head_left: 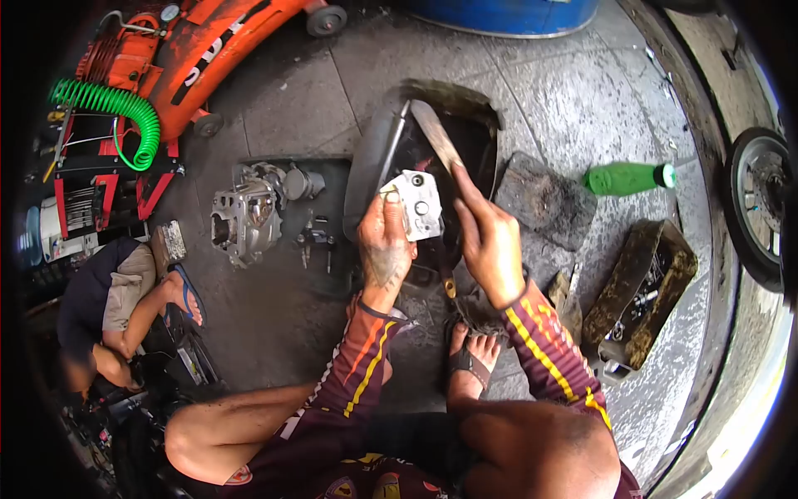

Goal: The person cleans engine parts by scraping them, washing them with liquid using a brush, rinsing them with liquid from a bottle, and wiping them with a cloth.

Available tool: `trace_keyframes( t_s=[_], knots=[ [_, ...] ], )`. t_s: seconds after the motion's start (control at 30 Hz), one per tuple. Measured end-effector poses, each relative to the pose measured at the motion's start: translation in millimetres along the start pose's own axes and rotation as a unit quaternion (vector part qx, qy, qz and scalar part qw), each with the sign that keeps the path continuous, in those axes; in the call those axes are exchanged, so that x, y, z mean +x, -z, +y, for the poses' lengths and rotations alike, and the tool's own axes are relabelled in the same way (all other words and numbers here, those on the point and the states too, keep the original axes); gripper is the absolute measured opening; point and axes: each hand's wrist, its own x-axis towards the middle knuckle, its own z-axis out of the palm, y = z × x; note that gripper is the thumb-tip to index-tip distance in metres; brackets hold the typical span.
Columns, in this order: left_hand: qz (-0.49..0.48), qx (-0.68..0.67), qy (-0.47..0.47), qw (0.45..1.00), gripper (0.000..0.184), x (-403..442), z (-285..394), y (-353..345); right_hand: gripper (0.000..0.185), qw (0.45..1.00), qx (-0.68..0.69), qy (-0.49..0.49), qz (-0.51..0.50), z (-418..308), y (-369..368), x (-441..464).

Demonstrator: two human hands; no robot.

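Note:
A silvery metal part with round holes (421, 205) is gripped in my left hand (386, 245), thumb on its face. My right hand (489, 241), just right of the part, has its fingers closed on the lower end of a long flat blade-like tool (435, 133) that points up and left. Both hands are over a dark, dirty basin (362, 179). A thin metal rod (395, 141) leans inside the basin, left of the blade. To the left, an engine casing (247, 218) sits on a dark tray (332, 179) beside a round metal piece (303, 184).
A green bottle (628, 179) lies right of a grimy slab (544, 200). A dirty container of small parts (640, 291) stands at lower right, near a wheel (758, 208). Another person (125, 308) sits at left, below an orange compressor (199, 66) and green coiled hose (145, 116). A blue drum (515, 17) is at the top.

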Motion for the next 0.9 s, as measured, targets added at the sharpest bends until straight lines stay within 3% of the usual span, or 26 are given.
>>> trace_keyframes(
  t_s=[0.13,0.2,0.33,0.43,0.47,0.5,0.57,0.6,0.67,0.73,0.83,0.87,0.9],
  knots=[
    [0.070,0.106,-0.096,0.987,0.038,40.5,-17.1,19.7,0.055,0.999,0.029,0.007,-0.024,-16.3,7.5,-34.8],
    [0.055,0.152,-0.087,0.983,0.036,25.3,-27.7,11.8,0.056,0.999,0.017,-0.028,-0.033,-2.4,-15.7,-40.2],
    [0.011,0.006,-0.028,1.000,0.035,-2.6,-8.5,3.7,0.051,1.000,0.007,-0.017,0.000,4.5,-2.2,-0.9],
    [0.039,0.015,-0.045,0.998,0.036,28.3,-1.5,17.8,0.051,0.999,0.014,0.031,0.021,-11.5,13.2,-21.2],
    [0.030,0.013,-0.044,0.998,0.037,32.1,-2.5,21.1,0.051,0.998,0.032,-0.041,-0.047,-23.7,16.6,-32.7],
    [0.024,0.016,-0.040,0.999,0.037,30.6,-4.4,17.8,0.052,0.999,0.021,0.005,-0.034,-18.5,1.1,-41.5],
    [-0.014,0.003,-0.016,1.000,0.036,7.6,-6.7,6.8,0.052,0.999,0.032,0.001,0.016,2.2,-14.0,-28.9],
    [-0.027,-0.004,0.016,0.999,0.035,-5.5,0.0,2.9,0.051,0.999,0.012,-0.028,-0.010,6.9,-8.9,-16.9],
    [-0.037,-0.027,-0.027,0.999,0.034,-12.8,-2.8,0.8,0.048,0.999,0.008,-0.050,-0.020,6.2,4.7,-9.5],
    [-0.009,-0.035,-0.066,0.997,0.034,9.4,4.9,3.7,0.045,0.999,0.012,0.019,0.044,10.4,19.8,-11.0],
    [-0.005,-0.061,-0.065,0.996,0.040,31.3,-3.0,21.1,0.054,0.989,-0.046,-0.069,0.125,19.0,43.6,-43.3],
    [-0.017,-0.062,-0.068,0.996,0.040,31.3,-5.4,24.6,0.057,0.970,-0.034,-0.214,0.106,20.4,52.1,-54.5],
    [-0.027,-0.062,-0.067,0.995,0.040,30.2,-7.3,26.7,0.060,0.957,-0.036,-0.271,0.096,20.4,58.7,-61.9]
  ],
)
